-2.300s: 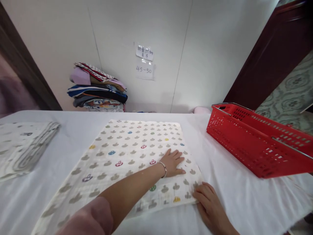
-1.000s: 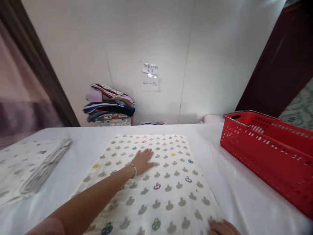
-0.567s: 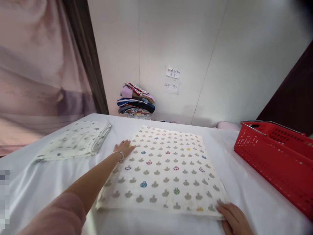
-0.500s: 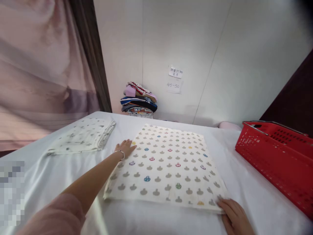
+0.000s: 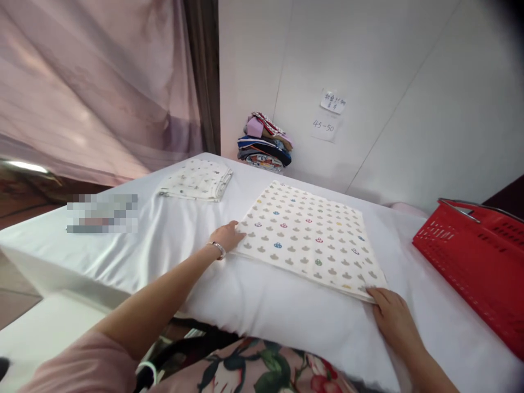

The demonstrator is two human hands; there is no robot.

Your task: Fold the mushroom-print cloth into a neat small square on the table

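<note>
A folded white cloth (image 5: 303, 232) with grey, blue, red and yellow printed shapes lies flat on the white-covered table. My left hand (image 5: 228, 238), with a bracelet at the wrist, is closed on the cloth's near left corner. At the near right corner my right hand (image 5: 391, 311) grips the edge, fingers on top and thumb below. Farther left lies a second folded white cloth (image 5: 196, 180) with small dark prints; neither hand touches it.
A red plastic basket (image 5: 475, 273) stands at the right. Several folded fabrics form a stack (image 5: 266, 143) beyond the table's far edge, by the wall. A blurred-out object (image 5: 102, 214) lies on the left. The white table cover (image 5: 262, 295) has a near edge close to my lap.
My left hand has moved from the cloth's left side to its near left corner. My right hand stays at the near right corner. The view has shifted, showing more table at left.
</note>
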